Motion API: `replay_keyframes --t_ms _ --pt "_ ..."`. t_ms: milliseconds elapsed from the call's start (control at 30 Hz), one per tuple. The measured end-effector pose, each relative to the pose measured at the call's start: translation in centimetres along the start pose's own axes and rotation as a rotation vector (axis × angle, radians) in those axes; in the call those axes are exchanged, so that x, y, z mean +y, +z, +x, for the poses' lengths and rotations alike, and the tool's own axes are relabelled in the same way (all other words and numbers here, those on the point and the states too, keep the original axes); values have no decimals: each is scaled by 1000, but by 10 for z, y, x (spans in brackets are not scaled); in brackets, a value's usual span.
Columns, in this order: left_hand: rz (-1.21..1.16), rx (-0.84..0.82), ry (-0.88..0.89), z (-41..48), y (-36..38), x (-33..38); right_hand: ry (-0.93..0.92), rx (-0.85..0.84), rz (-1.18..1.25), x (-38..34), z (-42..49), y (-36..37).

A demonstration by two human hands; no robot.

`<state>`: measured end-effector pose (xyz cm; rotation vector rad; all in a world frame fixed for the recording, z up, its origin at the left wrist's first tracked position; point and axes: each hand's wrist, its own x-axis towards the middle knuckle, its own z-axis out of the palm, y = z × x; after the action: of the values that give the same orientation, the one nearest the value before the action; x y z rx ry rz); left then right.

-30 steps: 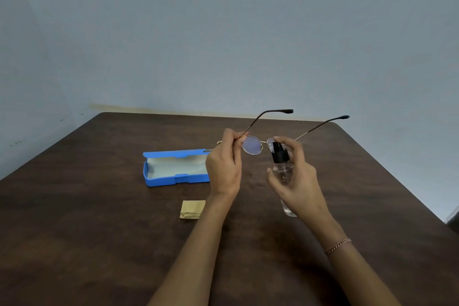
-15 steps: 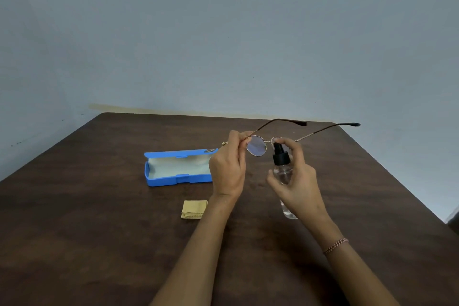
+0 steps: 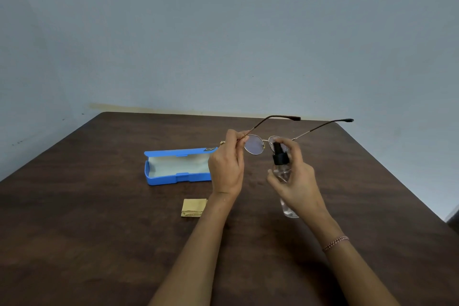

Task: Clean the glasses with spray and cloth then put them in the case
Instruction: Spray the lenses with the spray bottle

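pinching glasses (image 3: pixel 253 144) at hinge w/ left hand (image 3: pixel 226 166), held above table (image 3: pixel 99 231), temples open. right hand (image 3: pixel 296 179) wrapped round spray bottle (image 3: pixel 280 159), nozzle just beside lens. blue case (image 3: pixel 173 166) open, cloth (image 3: pixel 194 207) near it, both on table.

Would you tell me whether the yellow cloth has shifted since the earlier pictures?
No. The yellow cloth lies in the same spot, just in front of the blue case.

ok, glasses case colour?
Blue glasses case, pale lining inside; head view.
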<state>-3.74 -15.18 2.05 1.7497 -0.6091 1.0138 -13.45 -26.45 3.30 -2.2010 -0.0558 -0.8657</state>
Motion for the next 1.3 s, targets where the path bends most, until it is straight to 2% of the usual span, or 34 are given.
replay_keyframes --t_ms 167,533,733,967,1100,1300 --pt "-3 15 -12 -1 3 -2 119 125 -34 9 4 -19" --pt "9 30 -57 -1 3 -2 149 98 -77 15 3 -16" --pt "21 -5 -95 -1 2 -1 206 271 -52 19 7 -25" --pt "-8 -130 -129 -5 5 -2 116 441 54 24 7 -36" --pt "-55 -155 -213 -5 5 -1 132 401 136 36 8 -34" --pt "-90 -116 -265 -5 5 -3 262 250 106 55 8 -30"
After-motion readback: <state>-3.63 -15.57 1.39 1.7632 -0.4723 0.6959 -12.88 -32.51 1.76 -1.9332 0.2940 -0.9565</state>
